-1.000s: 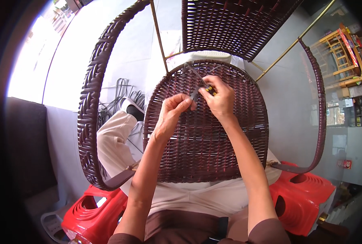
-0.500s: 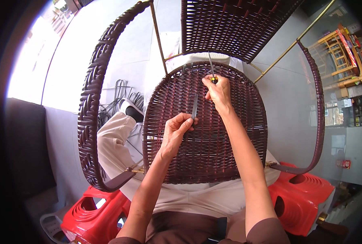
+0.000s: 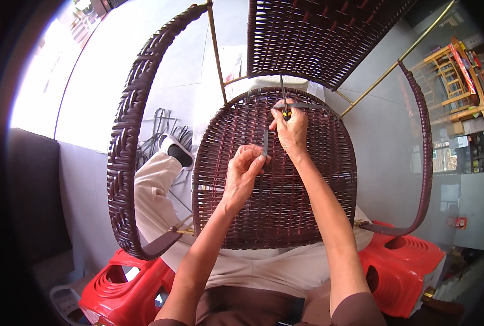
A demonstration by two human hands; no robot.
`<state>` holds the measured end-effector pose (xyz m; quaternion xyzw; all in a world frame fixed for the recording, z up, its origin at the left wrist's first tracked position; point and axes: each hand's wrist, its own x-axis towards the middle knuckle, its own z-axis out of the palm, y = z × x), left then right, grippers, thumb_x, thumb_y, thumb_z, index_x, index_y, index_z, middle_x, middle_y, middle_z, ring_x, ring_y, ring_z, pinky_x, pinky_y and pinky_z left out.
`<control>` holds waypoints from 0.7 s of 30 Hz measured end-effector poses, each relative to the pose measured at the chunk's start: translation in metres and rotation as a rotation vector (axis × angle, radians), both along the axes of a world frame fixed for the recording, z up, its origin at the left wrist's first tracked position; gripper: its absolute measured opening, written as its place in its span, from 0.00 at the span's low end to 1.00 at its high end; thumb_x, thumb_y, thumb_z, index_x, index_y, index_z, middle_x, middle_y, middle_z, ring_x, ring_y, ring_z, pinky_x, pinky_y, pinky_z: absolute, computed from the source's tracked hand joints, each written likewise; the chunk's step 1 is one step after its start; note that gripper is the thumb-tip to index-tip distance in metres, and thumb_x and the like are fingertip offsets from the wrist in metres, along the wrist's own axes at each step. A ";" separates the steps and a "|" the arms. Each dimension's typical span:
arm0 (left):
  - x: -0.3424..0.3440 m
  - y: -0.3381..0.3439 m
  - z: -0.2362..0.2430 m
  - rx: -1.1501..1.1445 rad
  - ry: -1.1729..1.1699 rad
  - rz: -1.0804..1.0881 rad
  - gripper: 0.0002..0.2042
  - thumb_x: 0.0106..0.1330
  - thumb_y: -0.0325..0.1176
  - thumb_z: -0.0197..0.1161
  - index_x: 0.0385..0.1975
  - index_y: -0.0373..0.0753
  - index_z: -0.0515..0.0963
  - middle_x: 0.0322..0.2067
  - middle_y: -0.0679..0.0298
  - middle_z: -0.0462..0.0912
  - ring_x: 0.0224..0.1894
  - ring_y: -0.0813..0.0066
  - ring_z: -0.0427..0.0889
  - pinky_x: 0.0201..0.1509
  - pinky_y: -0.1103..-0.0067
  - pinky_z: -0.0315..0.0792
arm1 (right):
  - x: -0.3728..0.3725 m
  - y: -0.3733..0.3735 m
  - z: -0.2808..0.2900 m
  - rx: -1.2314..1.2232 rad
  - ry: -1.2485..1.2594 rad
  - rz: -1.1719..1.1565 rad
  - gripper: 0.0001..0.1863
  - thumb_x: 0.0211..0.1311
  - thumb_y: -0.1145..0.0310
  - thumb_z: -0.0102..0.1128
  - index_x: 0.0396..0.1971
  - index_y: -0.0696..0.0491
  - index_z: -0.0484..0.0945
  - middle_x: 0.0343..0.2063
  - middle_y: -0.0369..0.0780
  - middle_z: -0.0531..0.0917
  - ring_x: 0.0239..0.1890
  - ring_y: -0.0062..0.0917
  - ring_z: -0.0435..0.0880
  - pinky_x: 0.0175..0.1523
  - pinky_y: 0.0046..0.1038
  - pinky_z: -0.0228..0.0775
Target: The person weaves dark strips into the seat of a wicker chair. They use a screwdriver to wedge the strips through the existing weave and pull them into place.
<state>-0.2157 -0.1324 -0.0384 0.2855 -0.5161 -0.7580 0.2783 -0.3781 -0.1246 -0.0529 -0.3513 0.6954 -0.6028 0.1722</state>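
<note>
A dark brown woven chair seat [image 3: 307,190] lies in front of me, between its wrapped armrests. Over the middle of the seat my left hand [image 3: 244,169] pinches a flat grey strip [image 3: 266,142] between thumb and fingers. The strip runs up toward my right hand [image 3: 290,133]. That hand is closed round the black and yellow handle of a screwdriver [image 3: 283,92], whose thin metal shaft points away, past the seat's far rim. Another stretch of flat strip [image 3: 310,106] lies beside my right fingers; whether they grip it too is hard to tell.
The woven backrest [image 3: 318,38] rises beyond the seat. Bare metal rods [image 3: 216,54] join the frame. The wrapped left armrest [image 3: 123,141] and right armrest [image 3: 428,136] curve at the sides. Red plastic stools [image 3: 125,285] stand on both sides of me. Loose strips [image 3: 163,127] lie on the floor at left.
My left hand has shifted slightly right and the strip in it now bends. A stretch of strip now shows to the right of my right fingers. The screwdriver stays in my right hand.
</note>
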 end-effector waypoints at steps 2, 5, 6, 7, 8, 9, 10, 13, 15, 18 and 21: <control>-0.011 -0.008 -0.005 -0.111 -0.059 -0.009 0.08 0.63 0.31 0.55 0.30 0.33 0.78 0.34 0.63 0.74 0.35 0.78 0.74 0.38 0.81 0.68 | -0.006 -0.009 0.010 -0.028 0.156 -0.062 0.02 0.58 0.75 0.54 0.30 0.56 0.74 0.18 0.36 0.78 0.14 0.18 0.77 0.19 0.17 0.66; -0.025 -0.022 0.000 -0.249 -0.155 0.030 0.12 0.60 0.34 0.56 0.24 0.31 0.78 0.30 0.59 0.74 0.33 0.73 0.73 0.39 0.77 0.67 | -0.011 -0.024 0.042 -0.051 0.156 -0.057 0.04 0.59 0.73 0.54 0.32 0.57 0.72 0.24 0.39 0.82 0.15 0.20 0.79 0.18 0.17 0.67; -0.029 -0.026 0.001 -0.282 -0.214 0.006 0.12 0.61 0.34 0.56 0.25 0.31 0.78 0.29 0.64 0.73 0.29 0.80 0.68 0.33 0.82 0.62 | -0.015 -0.028 0.047 -0.094 0.131 -0.049 0.04 0.59 0.74 0.53 0.33 0.57 0.72 0.23 0.38 0.82 0.15 0.20 0.80 0.19 0.16 0.67; -0.033 -0.029 0.004 -0.316 -0.273 -0.018 0.12 0.62 0.35 0.57 0.26 0.31 0.78 0.29 0.68 0.72 0.26 0.87 0.64 0.28 0.86 0.58 | -0.019 -0.031 0.054 -0.099 0.141 -0.028 0.04 0.59 0.74 0.53 0.32 0.58 0.72 0.23 0.38 0.82 0.16 0.20 0.80 0.19 0.17 0.69; -0.034 -0.030 0.008 -0.190 -0.345 -0.050 0.12 0.61 0.35 0.57 0.26 0.30 0.78 0.27 0.67 0.73 0.25 0.86 0.66 0.27 0.85 0.59 | -0.023 -0.036 0.061 -0.135 0.117 -0.021 0.03 0.59 0.75 0.52 0.32 0.58 0.72 0.22 0.39 0.81 0.16 0.20 0.80 0.20 0.17 0.70; -0.037 -0.032 0.004 -0.188 -0.345 -0.055 0.12 0.61 0.35 0.57 0.26 0.30 0.78 0.27 0.67 0.73 0.25 0.86 0.66 0.27 0.85 0.59 | -0.027 -0.040 0.067 -0.167 0.093 -0.017 0.03 0.59 0.75 0.52 0.31 0.59 0.72 0.22 0.39 0.81 0.16 0.21 0.80 0.20 0.17 0.71; -0.040 -0.033 -0.004 -0.242 -0.331 -0.014 0.12 0.60 0.35 0.57 0.26 0.30 0.78 0.26 0.67 0.73 0.24 0.85 0.67 0.27 0.85 0.61 | -0.030 -0.044 0.072 -0.174 0.113 -0.002 0.03 0.59 0.75 0.52 0.30 0.59 0.72 0.22 0.40 0.81 0.16 0.22 0.81 0.20 0.18 0.71; -0.044 -0.033 -0.013 -0.297 -0.312 0.080 0.11 0.55 0.33 0.60 0.24 0.29 0.78 0.25 0.56 0.75 0.27 0.69 0.75 0.35 0.75 0.69 | -0.034 -0.054 0.083 -0.229 0.119 0.027 0.04 0.59 0.74 0.53 0.31 0.60 0.73 0.20 0.40 0.80 0.15 0.21 0.80 0.18 0.18 0.71; -0.046 -0.035 -0.015 -0.376 -0.396 0.084 0.08 0.53 0.29 0.61 0.24 0.29 0.78 0.25 0.56 0.74 0.27 0.68 0.75 0.34 0.75 0.69 | -0.035 -0.057 0.096 -0.233 0.156 -0.006 0.05 0.59 0.72 0.54 0.30 0.58 0.74 0.22 0.40 0.81 0.16 0.22 0.81 0.16 0.14 0.68; -0.051 -0.037 -0.014 -0.410 -0.402 0.110 0.05 0.51 0.25 0.62 0.23 0.30 0.78 0.25 0.55 0.74 0.26 0.64 0.74 0.33 0.74 0.69 | -0.033 -0.062 0.109 -0.232 0.182 -0.015 0.05 0.59 0.73 0.54 0.30 0.59 0.74 0.22 0.40 0.81 0.17 0.20 0.81 0.16 0.14 0.68; -0.054 -0.037 -0.014 -0.510 -0.400 0.136 0.04 0.50 0.24 0.64 0.22 0.30 0.76 0.24 0.54 0.73 0.26 0.61 0.74 0.32 0.72 0.69 | -0.032 -0.064 0.116 -0.236 0.184 -0.013 0.05 0.59 0.73 0.55 0.30 0.60 0.74 0.22 0.41 0.81 0.17 0.19 0.81 0.18 0.15 0.71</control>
